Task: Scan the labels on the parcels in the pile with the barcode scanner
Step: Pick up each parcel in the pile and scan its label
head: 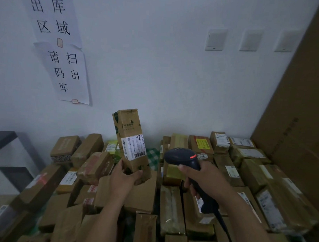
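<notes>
The left grip [125,177], a bare hand, holds a tall, narrow box [130,128] of brown corrugated cardboard by its lower end, thumb up one side and fingers curled across the front. The box stands nearly upright, its top leaning slightly left. It has faded green print, and a white paper label [134,147] with a barcode sits on the face just above the fingers. Whether its base touches the parcels below I cannot tell.

The right grip [202,176] is wrapped around the curved handle of a dark, smooth plastic scanner [181,156]. Its rounded head, which has a small orange-red mark, points left towards the label, near it but apart. A dark cable [223,226] trails from the handle's foot.

Beneath both lies the pile [172,208]: rectangular cardboard parcels, many banded in glossy tape, several with white labels.
</notes>
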Tool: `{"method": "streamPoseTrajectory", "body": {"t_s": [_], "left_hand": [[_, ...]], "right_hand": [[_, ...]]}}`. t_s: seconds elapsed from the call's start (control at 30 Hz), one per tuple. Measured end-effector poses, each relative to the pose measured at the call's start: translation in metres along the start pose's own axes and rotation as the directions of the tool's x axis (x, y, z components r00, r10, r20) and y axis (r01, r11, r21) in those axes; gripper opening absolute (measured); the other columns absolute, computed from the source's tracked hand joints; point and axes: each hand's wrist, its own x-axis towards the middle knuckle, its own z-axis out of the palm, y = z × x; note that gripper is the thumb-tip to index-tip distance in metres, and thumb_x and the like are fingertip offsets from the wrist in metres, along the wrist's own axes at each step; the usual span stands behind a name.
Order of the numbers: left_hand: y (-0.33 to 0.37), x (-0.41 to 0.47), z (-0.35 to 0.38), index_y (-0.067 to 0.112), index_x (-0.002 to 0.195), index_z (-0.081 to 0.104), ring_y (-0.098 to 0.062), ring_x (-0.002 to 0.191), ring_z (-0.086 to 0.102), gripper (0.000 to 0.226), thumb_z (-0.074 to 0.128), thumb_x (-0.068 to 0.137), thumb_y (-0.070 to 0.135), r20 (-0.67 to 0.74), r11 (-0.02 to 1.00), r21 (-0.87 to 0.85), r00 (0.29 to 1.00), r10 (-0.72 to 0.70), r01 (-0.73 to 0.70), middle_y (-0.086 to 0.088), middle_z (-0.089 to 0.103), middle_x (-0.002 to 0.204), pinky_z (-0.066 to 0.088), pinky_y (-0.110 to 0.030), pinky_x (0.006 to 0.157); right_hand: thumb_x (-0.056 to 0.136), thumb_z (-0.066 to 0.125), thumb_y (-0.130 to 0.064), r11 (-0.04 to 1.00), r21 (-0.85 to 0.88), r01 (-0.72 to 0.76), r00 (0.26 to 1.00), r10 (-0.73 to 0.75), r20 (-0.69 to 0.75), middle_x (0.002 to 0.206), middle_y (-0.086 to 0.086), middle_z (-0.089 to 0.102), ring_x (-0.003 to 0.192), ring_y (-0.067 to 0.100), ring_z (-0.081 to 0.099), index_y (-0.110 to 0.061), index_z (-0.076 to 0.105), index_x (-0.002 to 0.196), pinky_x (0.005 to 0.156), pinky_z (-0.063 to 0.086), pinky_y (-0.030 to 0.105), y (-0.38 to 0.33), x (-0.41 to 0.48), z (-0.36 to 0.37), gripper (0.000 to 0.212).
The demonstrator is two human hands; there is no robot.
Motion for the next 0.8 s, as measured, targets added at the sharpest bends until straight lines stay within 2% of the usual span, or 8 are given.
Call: {"method": "streamPoseTrajectory", "body": {"t_s": [0.1,0.27,0.37,0.43,0.53,0.63,0.67,0.8], "left_hand": [[-0.002,0.017,0.001,0.024,0.131,0.057,-0.017,0.110,0.060,0.053,0.078,0.082,0.023,0.035,0.999,-0.024,0.999,-0.037,0.037,0.003,0.066,0.118,0.051,-0.037,0.096],[-0.003,0.064,0.015,0.021,0.123,0.065,-0.018,0.102,0.065,0.038,0.074,0.087,0.026,0.116,0.997,0.058,0.991,-0.060,0.054,0.001,0.070,0.113,0.050,-0.025,0.077],[-0.005,0.094,0.032,0.020,0.122,0.065,-0.016,0.095,0.065,0.038,0.074,0.086,0.026,0.140,0.992,0.106,0.987,-0.083,0.068,0.002,0.069,0.110,0.054,-0.029,0.080],[-0.007,0.114,0.044,0.025,0.125,0.062,-0.015,0.095,0.063,0.041,0.074,0.086,0.029,0.145,0.983,0.182,0.987,-0.065,0.038,0.005,0.067,0.107,0.054,-0.031,0.082],[-0.014,0.145,0.064,0.027,0.132,0.058,-0.014,0.100,0.063,0.049,0.074,0.086,0.032,0.159,0.961,0.276,0.987,-0.011,-0.034,0.002,0.067,0.118,0.056,-0.034,0.086],[-0.024,0.174,0.085,0.026,0.134,0.056,-0.004,0.087,0.057,0.051,0.073,0.086,0.034,0.174,0.908,0.402,0.983,0.052,-0.119,0.003,0.068,0.120,0.050,-0.016,0.071],[-0.030,0.183,0.092,0.026,0.133,0.056,-0.003,0.085,0.057,0.051,0.073,0.086,0.037,0.175,0.887,0.443,0.983,0.058,-0.132,0.004,0.068,0.119,0.048,-0.015,0.069],[-0.059,0.213,0.116,0.025,0.135,0.047,-0.012,0.093,0.062,0.056,0.067,0.087,0.045,0.191,0.776,0.627,0.979,-0.068,-0.069,-0.002,0.062,0.118,0.054,-0.028,0.079]], "right_hand": [[0.094,0.062,-0.033,0.998,0.059,-0.005,0.996,0.010,-0.086,0.066,0.011,0.069,0.044,0.017,0.057,-0.004,0.063,0.090,0.046,0.049,0.027,-0.002,0.024,-0.006,0.029],[0.092,0.063,-0.036,0.983,0.180,-0.021,0.975,0.060,-0.212,0.062,0.009,0.066,0.047,0.020,0.057,-0.003,0.062,0.079,0.049,0.051,0.031,0.006,0.087,-0.016,0.036],[0.092,0.066,-0.033,0.966,0.255,-0.049,0.962,0.114,-0.249,0.065,0.011,0.066,0.045,0.020,0.056,-0.003,0.061,0.083,0.046,0.049,0.030,0.017,0.128,-0.020,0.032],[0.091,0.066,-0.033,0.967,0.245,-0.073,0.955,0.138,-0.261,0.064,0.011,0.065,0.043,0.018,0.055,-0.001,0.062,0.084,0.045,0.048,0.029,0.028,0.155,-0.020,0.033],[0.092,0.065,-0.033,0.972,0.215,-0.098,0.956,0.152,-0.253,0.064,0.010,0.065,0.041,0.015,0.054,-0.002,0.062,0.087,0.042,0.047,0.027,0.045,0.191,-0.016,0.032],[0.093,0.065,-0.031,0.965,0.232,-0.122,0.961,0.174,-0.217,0.068,0.012,0.063,0.043,0.017,0.053,-0.005,0.062,0.085,0.043,0.046,0.027,0.061,0.221,-0.009,0.028],[0.092,0.066,-0.031,0.963,0.232,-0.135,0.961,0.184,-0.206,0.069,0.013,0.063,0.044,0.017,0.053,-0.004,0.062,0.084,0.043,0.046,0.027,0.066,0.230,-0.007,0.029],[0.091,0.066,-0.035,0.961,0.206,-0.184,0.958,0.222,-0.180,0.065,0.013,0.062,0.047,0.019,0.055,-0.002,0.063,0.078,0.046,0.047,0.027,0.088,0.255,-0.001,0.036]]}}
